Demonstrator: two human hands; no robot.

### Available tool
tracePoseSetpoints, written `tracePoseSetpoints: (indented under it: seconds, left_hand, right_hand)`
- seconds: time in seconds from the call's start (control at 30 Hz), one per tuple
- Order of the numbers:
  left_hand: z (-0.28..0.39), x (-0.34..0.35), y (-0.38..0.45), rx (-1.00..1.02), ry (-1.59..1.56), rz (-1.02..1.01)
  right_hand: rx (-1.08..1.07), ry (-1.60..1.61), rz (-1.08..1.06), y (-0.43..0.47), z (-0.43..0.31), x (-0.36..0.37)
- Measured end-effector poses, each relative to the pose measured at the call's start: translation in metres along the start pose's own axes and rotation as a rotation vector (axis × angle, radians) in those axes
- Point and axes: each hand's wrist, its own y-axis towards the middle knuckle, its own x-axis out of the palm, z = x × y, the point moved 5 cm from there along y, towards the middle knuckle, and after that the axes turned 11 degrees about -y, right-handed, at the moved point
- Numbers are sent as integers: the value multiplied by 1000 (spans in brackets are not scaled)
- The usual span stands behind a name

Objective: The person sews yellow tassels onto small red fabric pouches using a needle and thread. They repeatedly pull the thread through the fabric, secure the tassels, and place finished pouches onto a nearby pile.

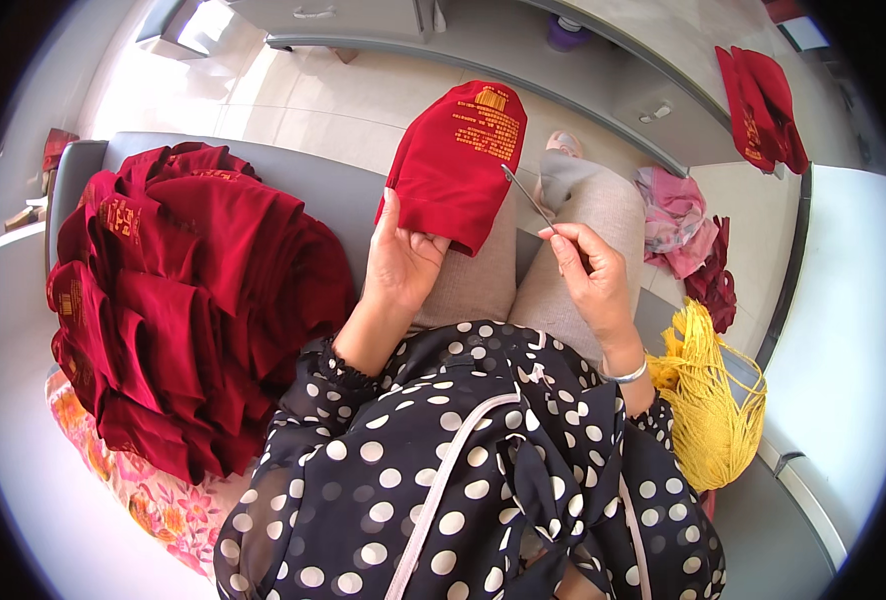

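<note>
My left hand point(405, 259) holds a red fabric pouch point(443, 176) by its lower edge, above my lap. The thumb lies on its front; the other fingers are partly hidden under the cloth. Gold printing, with a motif and several lines of writing, covers its rounded upper part. Between the thumb and fingers of my right hand point(591, 274) is a thin metal rod tool point(530, 199). Its small tip, looped or hooked, reaches the pouch's right edge in the picture; whether it touches the cloth I cannot tell.
A big heap of similar red pouches point(202, 300) lies on the grey seat to my left, beside a floral cloth point(150, 510). Yellow cords point(709, 405) are bundled at my right. More red pouches point(762, 112) rest on a surface at far right. Pink cloth point(672, 214) lies beyond my knee.
</note>
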Motion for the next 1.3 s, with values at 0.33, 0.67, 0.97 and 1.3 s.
tracePoseSetpoints:
  seconds: [0.33,0.67,0.97,1.3]
  left_hand:
    - [-6,22,-13,182,669,-218]
    - [-14,32,-20,232,853,-380]
    - [-11,26,-15,261,919,-371]
    - [-10,26,-12,304,999,-401]
  right_hand:
    - [-221,-119,47,5,-34,2]
    - [-265,-211,62,6,-41,0]
    - [-370,-604,213,-1,-57,-6]
    - [-483,-777,291,-6,-64,-8]
